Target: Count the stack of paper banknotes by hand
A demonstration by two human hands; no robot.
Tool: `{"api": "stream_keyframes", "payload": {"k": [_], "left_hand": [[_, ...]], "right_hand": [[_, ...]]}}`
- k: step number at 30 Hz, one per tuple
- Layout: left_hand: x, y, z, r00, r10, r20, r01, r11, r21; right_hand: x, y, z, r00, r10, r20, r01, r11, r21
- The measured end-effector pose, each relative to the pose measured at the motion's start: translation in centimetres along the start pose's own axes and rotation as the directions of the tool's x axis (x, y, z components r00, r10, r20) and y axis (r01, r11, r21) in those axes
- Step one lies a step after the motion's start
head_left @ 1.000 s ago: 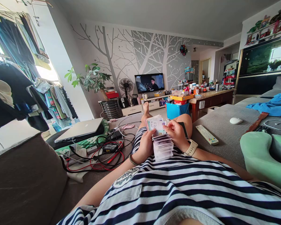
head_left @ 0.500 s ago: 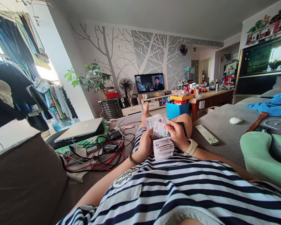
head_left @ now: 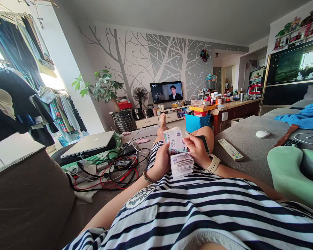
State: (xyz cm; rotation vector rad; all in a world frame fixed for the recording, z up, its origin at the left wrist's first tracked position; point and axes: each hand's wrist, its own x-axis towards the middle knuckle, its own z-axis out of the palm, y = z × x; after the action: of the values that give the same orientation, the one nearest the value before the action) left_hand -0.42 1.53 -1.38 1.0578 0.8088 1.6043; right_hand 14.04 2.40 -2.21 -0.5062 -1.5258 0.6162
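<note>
I lie back on a grey sofa in a striped shirt. My left hand [head_left: 161,161] is closed round a thick stack of banknotes [head_left: 181,165], folded over its fingers in front of my lap. My right hand [head_left: 197,149], with a pale watch on its wrist, pinches the top note [head_left: 174,141] and holds it up at the stack's far end. A dark phone [head_left: 205,141] lies on my knee just behind the right hand.
A remote control [head_left: 231,150] and a white mouse [head_left: 262,134] lie on the sofa to the right, near a green cushion [head_left: 292,173]. A shut laptop [head_left: 90,143] and tangled cables [head_left: 114,168] sit to the left. A television [head_left: 166,92] plays ahead.
My right hand has flipped further notes over from the raised end of the stack onto the folded part. The television picture has changed. My left hand stays in place.
</note>
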Motion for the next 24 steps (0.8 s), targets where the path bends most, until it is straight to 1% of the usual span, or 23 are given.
{"api": "stream_keyframes", "payload": {"k": [6,11,15,18,21,24], "left_hand": [[-1.2,1.1,0.8,1.000,-0.001,-0.022,0.002,0.998,0.059],[-1.6,1.5,1.1,0.998,0.031,-0.057,-0.026,0.996,0.082],[-1.2,1.0,0.9,0.999,0.038,-0.037,-0.036,0.998,0.055],[-1.1,0.9,0.7,0.999,0.048,-0.025,-0.047,0.996,0.071],[-1.5,1.3,0.9,0.998,0.057,-0.034,-0.054,0.994,0.093],[-2.1,1.9,1.2,0.998,0.064,-0.015,-0.062,0.992,0.114]], "right_hand": [[-0.1,0.4,0.0,1.000,0.005,0.015,-0.005,1.000,-0.011],[-0.1,0.8,0.0,1.000,-0.002,0.021,0.002,1.000,0.001],[-0.1,0.9,0.0,1.000,-0.005,0.019,0.006,1.000,-0.005],[-0.1,1.0,0.0,1.000,-0.003,0.016,0.003,1.000,-0.005],[-0.1,1.0,0.0,1.000,0.000,0.021,0.000,1.000,-0.004],[-0.1,1.0,0.0,1.000,0.002,0.023,-0.002,1.000,-0.007]]}}
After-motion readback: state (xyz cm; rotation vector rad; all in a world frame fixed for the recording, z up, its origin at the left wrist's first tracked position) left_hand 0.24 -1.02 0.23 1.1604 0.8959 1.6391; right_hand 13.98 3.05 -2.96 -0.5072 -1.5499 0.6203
